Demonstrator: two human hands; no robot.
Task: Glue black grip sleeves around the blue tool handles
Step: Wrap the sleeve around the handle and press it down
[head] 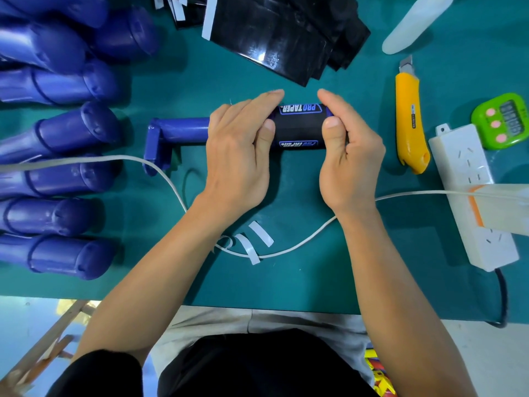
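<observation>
Row of blue handles [57, 133] along left of green tabletop [300, 276]. Centre: one blue handle [180, 130] lying sideways, black sleeve [299, 127] wrapped round right end, print "PRO TAPER" upside down. Left hand [237, 150] fingers curled on handle, thumb on sleeve edge. Right hand [349, 156] fingers clamped on sleeve end. Sleeve stack [274, 38] behind. Yellow knife [410, 121], green timer [503, 121], power strip [469, 190] right.

Worn on the head, wide-angle, looking almost straight down from close above the teal worktop [300, 282]. Facing away from the body, with the worktop's near edge and the person's lap [257, 362] lowest in frame.
</observation>
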